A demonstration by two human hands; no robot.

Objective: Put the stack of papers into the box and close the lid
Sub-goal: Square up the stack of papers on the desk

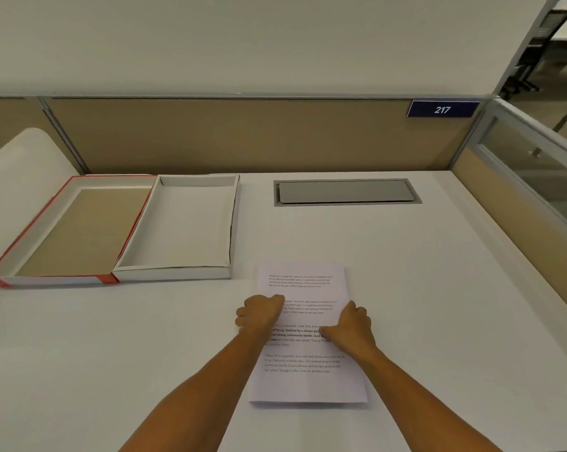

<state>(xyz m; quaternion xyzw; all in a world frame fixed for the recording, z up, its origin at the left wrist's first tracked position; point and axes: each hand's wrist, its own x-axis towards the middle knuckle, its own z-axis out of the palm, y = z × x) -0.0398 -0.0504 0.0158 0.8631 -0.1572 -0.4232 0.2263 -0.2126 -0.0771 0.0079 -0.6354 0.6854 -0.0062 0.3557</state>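
A stack of white printed papers lies flat on the white desk, near the front middle. My left hand curls over the stack's left edge, and my right hand grips its right edge with the thumb lying on the top sheet. Behind and to the left stands the open white box, with nothing inside. Its lid, red on the outside and brown within, lies upside down against the box's left side.
A grey cable hatch is set into the desk at the back. Beige partition walls enclose the desk behind and to the right, with a blue sign reading 217. A white rounded surface sits at the far left.
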